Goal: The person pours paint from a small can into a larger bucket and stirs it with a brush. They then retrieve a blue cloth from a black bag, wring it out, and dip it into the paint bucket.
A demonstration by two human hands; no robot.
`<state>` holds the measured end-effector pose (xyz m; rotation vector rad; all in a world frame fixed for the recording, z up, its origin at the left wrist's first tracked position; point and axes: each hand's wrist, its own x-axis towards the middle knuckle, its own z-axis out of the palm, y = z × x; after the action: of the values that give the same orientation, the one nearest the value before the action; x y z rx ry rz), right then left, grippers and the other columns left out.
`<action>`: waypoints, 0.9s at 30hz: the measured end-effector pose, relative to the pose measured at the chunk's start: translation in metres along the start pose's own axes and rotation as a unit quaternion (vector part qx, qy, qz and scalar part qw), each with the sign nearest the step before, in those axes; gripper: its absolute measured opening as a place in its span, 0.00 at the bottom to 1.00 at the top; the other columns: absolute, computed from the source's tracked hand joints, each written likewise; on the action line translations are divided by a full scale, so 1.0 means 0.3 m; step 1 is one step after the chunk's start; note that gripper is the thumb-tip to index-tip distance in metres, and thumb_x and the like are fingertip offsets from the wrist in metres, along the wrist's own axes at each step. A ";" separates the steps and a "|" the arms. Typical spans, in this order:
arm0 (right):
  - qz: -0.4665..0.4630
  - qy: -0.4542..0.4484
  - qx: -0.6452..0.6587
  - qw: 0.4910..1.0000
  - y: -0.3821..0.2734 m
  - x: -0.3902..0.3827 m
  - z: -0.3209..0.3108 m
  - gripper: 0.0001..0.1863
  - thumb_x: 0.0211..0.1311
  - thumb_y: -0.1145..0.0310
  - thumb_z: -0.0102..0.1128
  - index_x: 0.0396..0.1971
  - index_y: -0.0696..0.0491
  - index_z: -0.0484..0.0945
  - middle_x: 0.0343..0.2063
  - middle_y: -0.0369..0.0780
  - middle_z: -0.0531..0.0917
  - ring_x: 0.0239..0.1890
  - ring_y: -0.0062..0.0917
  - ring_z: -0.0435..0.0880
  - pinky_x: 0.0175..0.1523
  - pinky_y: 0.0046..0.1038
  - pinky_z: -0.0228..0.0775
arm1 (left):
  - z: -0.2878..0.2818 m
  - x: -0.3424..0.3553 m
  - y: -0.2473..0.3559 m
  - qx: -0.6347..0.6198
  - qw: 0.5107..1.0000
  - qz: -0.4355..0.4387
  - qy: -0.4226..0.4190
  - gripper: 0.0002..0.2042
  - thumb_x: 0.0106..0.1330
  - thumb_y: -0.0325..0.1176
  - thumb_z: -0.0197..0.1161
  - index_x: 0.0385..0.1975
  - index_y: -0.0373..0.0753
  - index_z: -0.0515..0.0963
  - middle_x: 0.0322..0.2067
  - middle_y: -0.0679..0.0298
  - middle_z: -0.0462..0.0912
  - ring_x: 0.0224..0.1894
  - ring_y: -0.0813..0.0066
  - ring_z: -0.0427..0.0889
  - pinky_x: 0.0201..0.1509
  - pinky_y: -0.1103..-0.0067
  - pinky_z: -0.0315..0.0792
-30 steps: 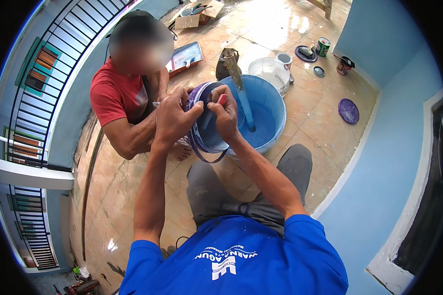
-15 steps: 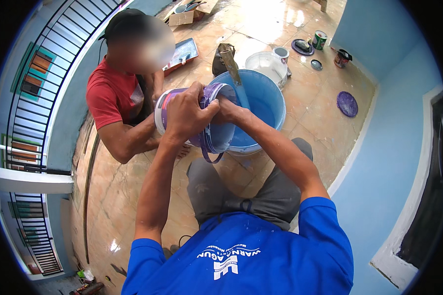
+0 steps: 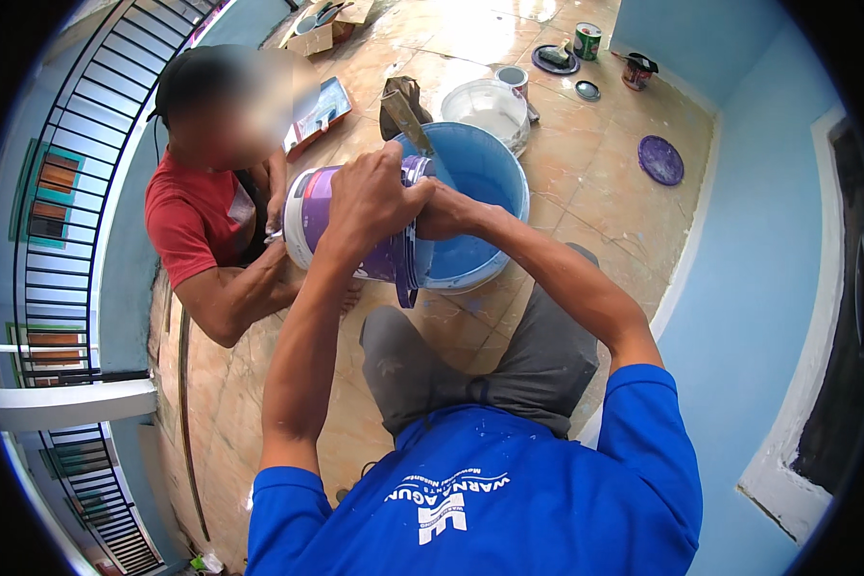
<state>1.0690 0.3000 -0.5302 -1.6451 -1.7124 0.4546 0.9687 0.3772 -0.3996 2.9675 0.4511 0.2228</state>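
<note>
A purple and white paint bucket point(image 3: 328, 220) is tipped on its side, mouth toward the large blue tub point(image 3: 482, 179) of pale blue liquid. My left hand point(image 3: 372, 197) is closed over the bucket's upper rim. My right hand point(image 3: 437, 211) is at the bucket's mouth, its fingers mostly hidden inside. An upright pole point(image 3: 403, 115) stands in the tub. At my left, a crouching person point(image 3: 187, 216) in a red shirt has a hand point(image 3: 276, 216) close beside the bucket's bottom end.
Behind the tub lie a white basin point(image 3: 475, 101), a paint tray point(image 3: 322, 101) and a cardboard box point(image 3: 307, 43). Cans point(image 3: 587, 41) and a purple lid point(image 3: 660, 160) are at the right near the blue wall point(image 3: 758, 250). A black railing point(image 3: 72, 192) runs along the left.
The bucket has tipped further, showing more of its outer side. My right hand has turned and sunk into its mouth; the red handle it held is now hidden.
</note>
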 end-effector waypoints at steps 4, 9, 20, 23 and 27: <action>0.015 0.089 0.136 0.987 -0.008 -0.076 -0.018 0.13 0.51 0.66 0.66 0.32 0.60 0.81 0.30 0.50 0.85 0.37 0.43 0.86 0.44 0.39 0.77 | 0.014 0.035 0.018 0.006 0.999 -0.010 -0.039 0.22 0.51 0.47 0.63 0.29 0.28 0.78 0.27 0.40 0.83 0.33 0.42 0.85 0.42 0.56 0.75; 0.055 0.066 0.150 0.985 -0.011 -0.158 -0.085 0.14 0.51 0.67 0.67 0.35 0.59 0.80 0.30 0.49 0.85 0.35 0.42 0.86 0.43 0.38 0.77 | 0.043 0.063 0.038 0.027 0.999 -0.013 -0.039 0.20 0.52 0.46 0.64 0.30 0.30 0.79 0.30 0.40 0.84 0.36 0.43 0.86 0.44 0.57 0.78; 0.055 0.151 0.157 0.974 0.054 -0.338 -0.103 0.12 0.50 0.72 0.62 0.37 0.56 0.77 0.29 0.46 0.85 0.35 0.43 0.86 0.42 0.37 0.78 | 0.047 0.067 0.052 0.033 0.998 -0.021 -0.050 0.24 0.54 0.48 0.62 0.35 0.28 0.80 0.29 0.41 0.84 0.37 0.44 0.85 0.45 0.57 0.75; 0.030 0.193 0.112 0.974 0.062 -0.359 -0.104 0.12 0.49 0.73 0.62 0.36 0.55 0.77 0.29 0.46 0.84 0.35 0.42 0.86 0.42 0.37 0.78 | 0.029 0.047 0.040 0.025 0.999 -0.026 -0.041 0.22 0.54 0.48 0.61 0.33 0.30 0.79 0.28 0.43 0.83 0.35 0.45 0.84 0.42 0.56 0.73; 0.021 0.215 0.076 0.973 0.057 -0.361 -0.085 0.11 0.49 0.73 0.63 0.36 0.54 0.76 0.31 0.45 0.85 0.37 0.41 0.86 0.43 0.37 0.77 | 0.001 -0.009 0.032 -0.003 0.999 -0.035 0.000 0.21 0.55 0.48 0.63 0.29 0.31 0.77 0.24 0.46 0.80 0.30 0.49 0.82 0.38 0.58 0.71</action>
<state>1.0923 0.1920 -0.5509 -1.5362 -1.2924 0.2196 0.9689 0.3674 -0.3988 2.9403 0.5516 0.2151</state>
